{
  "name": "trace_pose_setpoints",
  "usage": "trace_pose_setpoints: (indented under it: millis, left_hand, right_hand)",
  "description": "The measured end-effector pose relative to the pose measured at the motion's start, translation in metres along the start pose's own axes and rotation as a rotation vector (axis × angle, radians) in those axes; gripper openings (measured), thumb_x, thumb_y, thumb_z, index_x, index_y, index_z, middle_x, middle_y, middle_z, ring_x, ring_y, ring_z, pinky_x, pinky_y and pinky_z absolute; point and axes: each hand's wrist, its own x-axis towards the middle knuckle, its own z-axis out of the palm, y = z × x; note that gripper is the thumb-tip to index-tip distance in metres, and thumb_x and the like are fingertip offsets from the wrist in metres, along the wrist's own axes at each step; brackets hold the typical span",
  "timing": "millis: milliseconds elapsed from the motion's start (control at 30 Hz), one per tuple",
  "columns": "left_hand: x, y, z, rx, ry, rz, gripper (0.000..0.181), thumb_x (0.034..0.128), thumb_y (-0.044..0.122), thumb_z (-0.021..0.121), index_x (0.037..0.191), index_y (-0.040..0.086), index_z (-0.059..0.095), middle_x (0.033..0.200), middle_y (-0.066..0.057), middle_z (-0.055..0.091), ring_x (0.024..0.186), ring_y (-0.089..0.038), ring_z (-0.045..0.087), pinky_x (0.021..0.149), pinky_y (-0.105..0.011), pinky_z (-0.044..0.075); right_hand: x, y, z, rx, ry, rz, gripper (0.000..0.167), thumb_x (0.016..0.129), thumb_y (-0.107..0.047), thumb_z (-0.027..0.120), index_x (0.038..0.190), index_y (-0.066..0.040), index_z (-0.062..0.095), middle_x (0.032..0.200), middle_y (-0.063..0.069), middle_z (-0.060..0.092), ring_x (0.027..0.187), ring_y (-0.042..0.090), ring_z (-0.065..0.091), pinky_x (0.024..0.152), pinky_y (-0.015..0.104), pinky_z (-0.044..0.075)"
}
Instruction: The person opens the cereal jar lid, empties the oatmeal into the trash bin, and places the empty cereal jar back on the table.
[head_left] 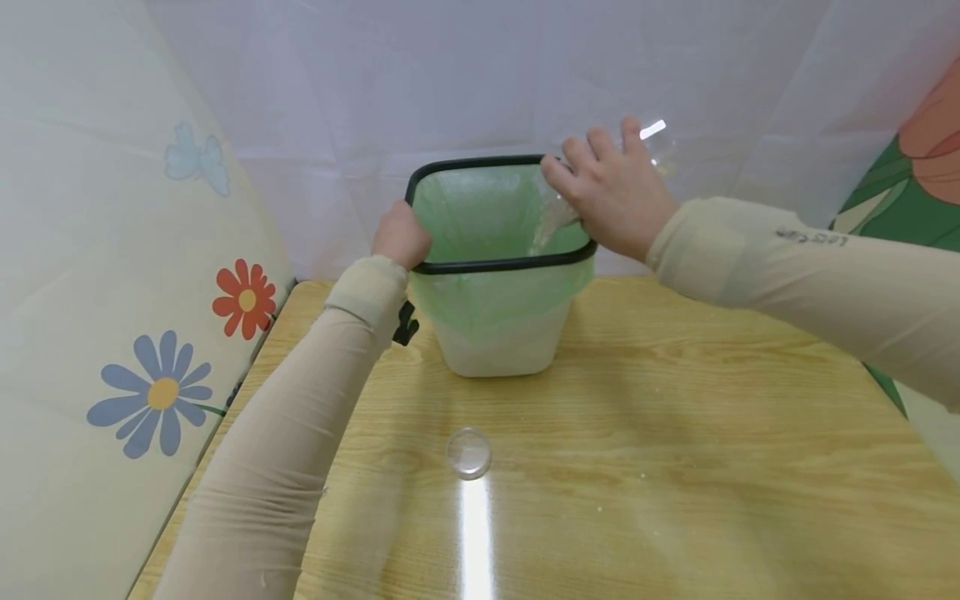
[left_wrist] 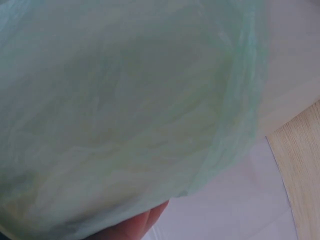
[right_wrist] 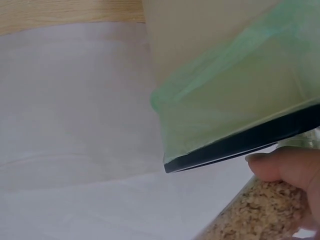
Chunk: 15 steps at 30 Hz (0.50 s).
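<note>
A white trash bin (head_left: pixel 502 333) with a black rim (head_left: pixel 487 266) and a green bag (head_left: pixel 480 208) lining it stands on the table. At the bin's left side my left hand (head_left: pixel 402 236) grips the rim; its fingers are mostly behind the bag in the left wrist view. My right hand (head_left: pixel 615 192) holds a clear jar (right_wrist: pixel 255 215) tilted, with its mouth over the bin's right side. Brownish flakes (right_wrist: pixel 265 205) fill the visible part of the jar, and pale material (head_left: pixel 551 223) shows at its mouth inside the bin.
A clear round lid (head_left: pixel 469 453) lies on the wooden table (head_left: pixel 675 433) in front of the bin. A small black object (head_left: pixel 406 323) shows by the bin's left side. A white sheet (head_left: pixel 420 75) hangs behind, and a flower-patterned panel (head_left: pixel 67 292) borders the left.
</note>
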Motion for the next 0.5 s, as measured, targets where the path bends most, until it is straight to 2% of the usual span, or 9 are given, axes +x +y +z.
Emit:
trace_pose_setpoints:
  millis: [500]
  left_hand:
    - [0.0015,-0.0004,0.0003,-0.013,-0.013,-0.008,0.056,0.0961,0.000,0.037,0.148,-0.009,0.020,0.142,-0.026,0.039,0.114,-0.034,0.048,0.091,-0.040,0.041]
  right_hand:
    - [0.0009,0.0015,0.0003,0.013,0.004,0.000,0.039,0.082,0.011,0.059,0.119,0.004,0.051,0.111,0.030,0.057,0.102,0.049,0.053,0.095,0.069,0.033]
